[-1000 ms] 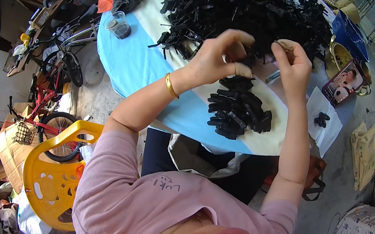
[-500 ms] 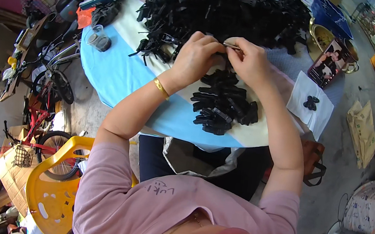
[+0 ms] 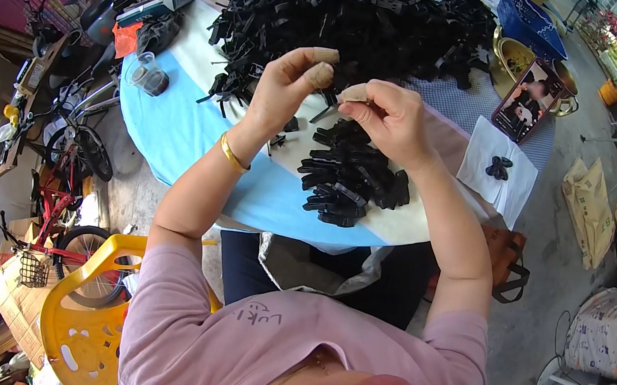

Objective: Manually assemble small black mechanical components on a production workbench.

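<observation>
My left hand hovers at the near edge of a big heap of small black plastic pieces. Its thumb and forefinger, wrapped in tan coverings at the tips, stand apart with nothing visible between them. To its right, my right hand has thumb and forefinger closed together, also with a tan covering. Whatever they pinch is too small to make out; dark slivers show just beside the fingertips. Below the hands lies a stacked pile of black strip-like pieces, roughly lined up in rows.
A phone leans against a brass-coloured pot at the right, near a blue basket. White paper holds several dark pieces. Clear cups stand at the table's left. A yellow chair is at lower left.
My hands, which met over the heap's near edge, have drawn apart. The left moved leftward and its finger and thumb opened; the right came slightly nearer, its fingers still pinched.
</observation>
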A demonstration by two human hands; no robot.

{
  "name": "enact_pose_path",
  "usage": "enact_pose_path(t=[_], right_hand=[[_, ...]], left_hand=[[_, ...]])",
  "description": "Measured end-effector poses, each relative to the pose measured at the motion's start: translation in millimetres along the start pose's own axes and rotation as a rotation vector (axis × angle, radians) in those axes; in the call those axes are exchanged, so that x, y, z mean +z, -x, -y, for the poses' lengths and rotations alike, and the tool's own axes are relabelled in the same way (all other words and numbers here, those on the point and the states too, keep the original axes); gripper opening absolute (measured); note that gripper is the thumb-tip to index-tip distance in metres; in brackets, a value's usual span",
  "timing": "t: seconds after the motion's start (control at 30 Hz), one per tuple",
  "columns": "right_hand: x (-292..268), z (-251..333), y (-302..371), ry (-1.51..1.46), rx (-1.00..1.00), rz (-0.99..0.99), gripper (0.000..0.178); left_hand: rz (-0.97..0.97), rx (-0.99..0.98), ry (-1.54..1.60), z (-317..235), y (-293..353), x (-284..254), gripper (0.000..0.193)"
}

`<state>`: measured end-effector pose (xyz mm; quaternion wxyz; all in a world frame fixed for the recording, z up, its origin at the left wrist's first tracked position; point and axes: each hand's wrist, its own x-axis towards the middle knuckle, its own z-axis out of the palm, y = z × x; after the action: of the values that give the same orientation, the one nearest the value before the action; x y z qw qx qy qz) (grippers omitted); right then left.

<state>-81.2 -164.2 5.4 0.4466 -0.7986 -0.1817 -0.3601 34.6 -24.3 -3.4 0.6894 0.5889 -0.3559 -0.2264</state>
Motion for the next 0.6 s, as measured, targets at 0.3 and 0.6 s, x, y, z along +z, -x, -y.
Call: enact_pose_path(t=[0.3, 0.6], right_hand=[[1.6, 6.6, 2.6, -0.248, 0.318, -0.053, 0.01], [-0.5, 10.9, 0.0, -0.202, 0.281, -0.222, 0.013]], left_hand=[[0.294, 0.209, -0.033, -14.6, 16.5, 18.8, 0.063], [0.1, 0.182, 0.269, -14.1, 11.2, 14.8, 0.054]])
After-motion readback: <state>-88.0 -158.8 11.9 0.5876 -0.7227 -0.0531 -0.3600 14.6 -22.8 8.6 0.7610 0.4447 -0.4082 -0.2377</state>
